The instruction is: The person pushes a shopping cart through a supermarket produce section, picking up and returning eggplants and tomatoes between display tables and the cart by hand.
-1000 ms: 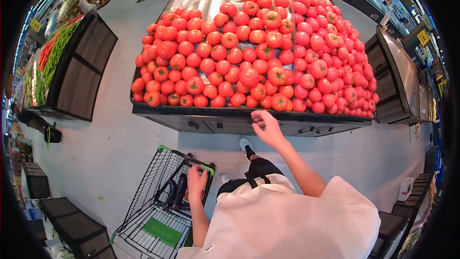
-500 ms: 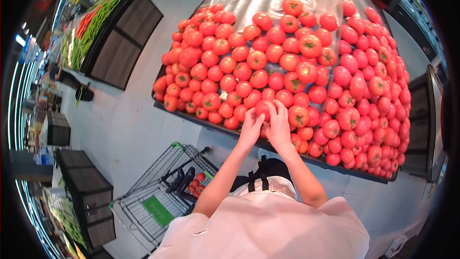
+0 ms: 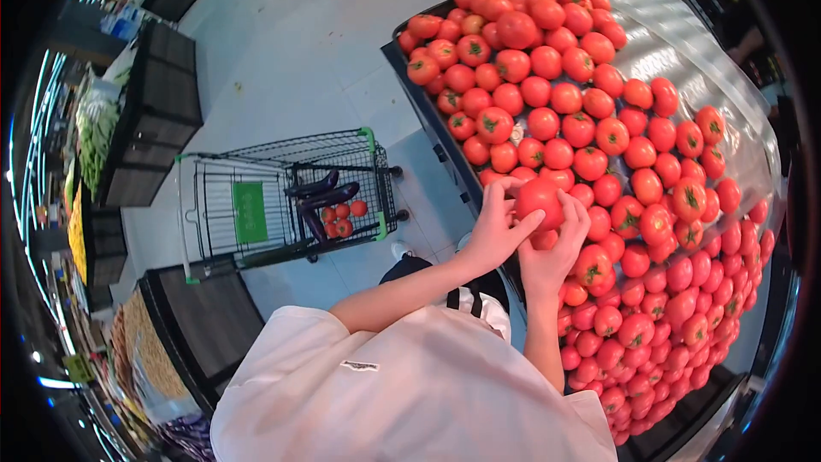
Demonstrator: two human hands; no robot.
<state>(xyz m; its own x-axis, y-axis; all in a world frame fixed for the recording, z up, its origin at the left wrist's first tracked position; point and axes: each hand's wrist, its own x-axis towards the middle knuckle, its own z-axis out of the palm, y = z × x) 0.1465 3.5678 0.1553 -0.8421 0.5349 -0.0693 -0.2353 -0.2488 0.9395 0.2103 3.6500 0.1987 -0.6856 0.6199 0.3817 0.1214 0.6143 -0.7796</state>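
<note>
A red tomato (image 3: 539, 201) is held between both hands above the near edge of the tomato display. My left hand (image 3: 500, 227) grips it from the left, with the thumb at its lower side. On its right side are the curled fingers of my right hand (image 3: 560, 244). Around and below the hands lie heaped tomatoes (image 3: 590, 162) on the dark-edged stand. To the left stands a wire shopping cart (image 3: 248, 210) with green corners, holding dark eggplants (image 3: 329, 197) and several tomatoes (image 3: 344, 228).
Dark produce stands (image 3: 158, 111) line the left side, one with green vegetables (image 3: 98, 128) and another lower down with light brown goods (image 3: 158, 346). Grey tiled floor (image 3: 291, 60) shows between them and the tomato stand. Clear plastic sheeting covers the display's far part.
The view has turned, so the cart now appears higher and the display further right. Both hands have come together at the display and lifted a tomato off the heap.
</note>
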